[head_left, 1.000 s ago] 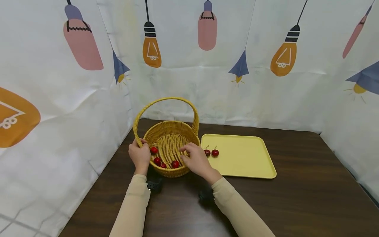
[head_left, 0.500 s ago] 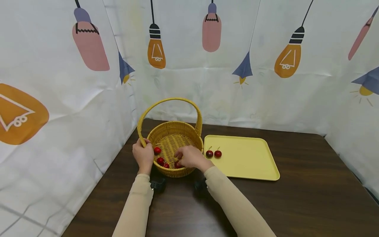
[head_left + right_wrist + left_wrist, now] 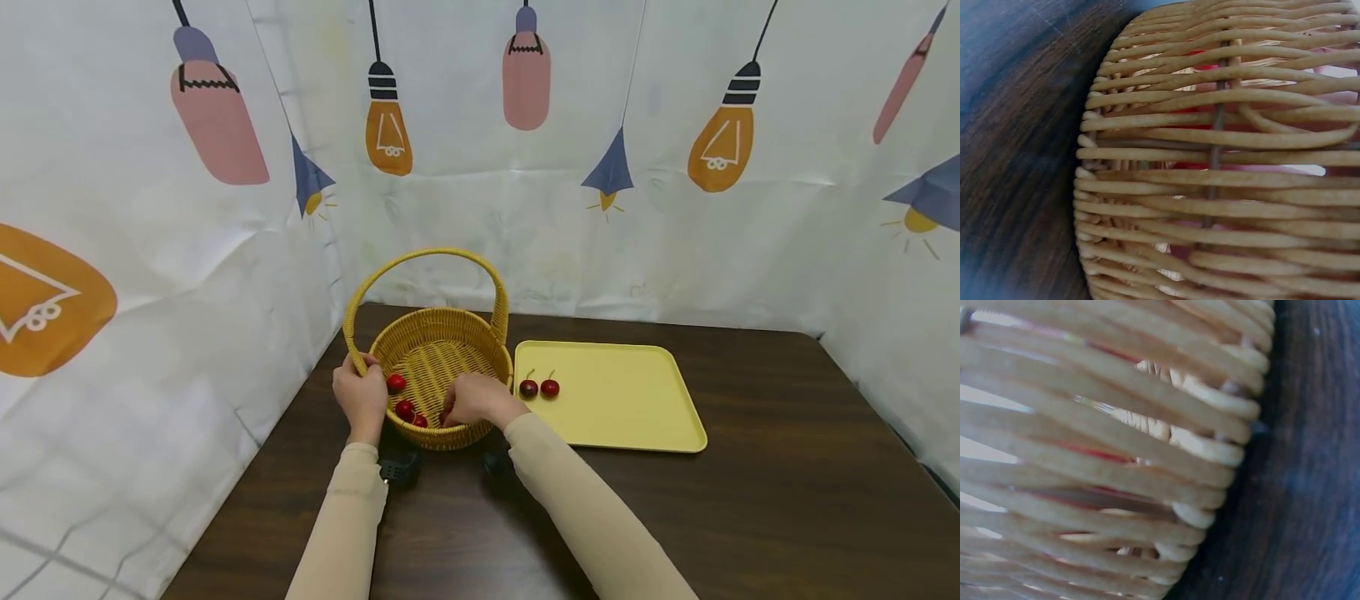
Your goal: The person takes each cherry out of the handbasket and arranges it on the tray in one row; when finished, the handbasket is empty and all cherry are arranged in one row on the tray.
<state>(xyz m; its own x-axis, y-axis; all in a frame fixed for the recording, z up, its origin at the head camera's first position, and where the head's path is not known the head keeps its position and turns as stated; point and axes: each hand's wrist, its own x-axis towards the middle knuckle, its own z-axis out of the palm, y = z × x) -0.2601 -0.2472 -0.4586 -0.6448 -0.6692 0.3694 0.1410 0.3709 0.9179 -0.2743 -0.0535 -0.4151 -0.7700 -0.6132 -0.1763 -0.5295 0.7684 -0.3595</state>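
Note:
A round yellow wicker basket (image 3: pixel 431 327) with a tall arched handle stands on the dark table. My left hand (image 3: pixel 362 400) grips its left side, where the handle meets the rim. Inside, red cherries lie near the left and front wall: one cherry (image 3: pixel 396 383) by the left hand, another cherry (image 3: pixel 405 410) and a third cherry (image 3: pixel 420 422) closer to me. My right hand (image 3: pixel 476 400) reaches over the front right rim, its curled fingers pinching a further cherry, mostly hidden by them. Both wrist views are filled by the basket's woven wall (image 3: pixel 1116 434), with red showing through the gaps.
To the right of the basket lies a yellow rectangular tray (image 3: pixel 630 400). Two dark red cherries with stems, a left cherry (image 3: pixel 528 389) and a right cherry (image 3: pixel 550 389), rest at its left edge. A printed white curtain (image 3: pixel 480 208) hangs behind the table (image 3: pixel 787 467).
My right hand has moved left and down into the basket, from open fingers above the front cherry to curled fingers on it. My left hand keeps its grip on the basket.

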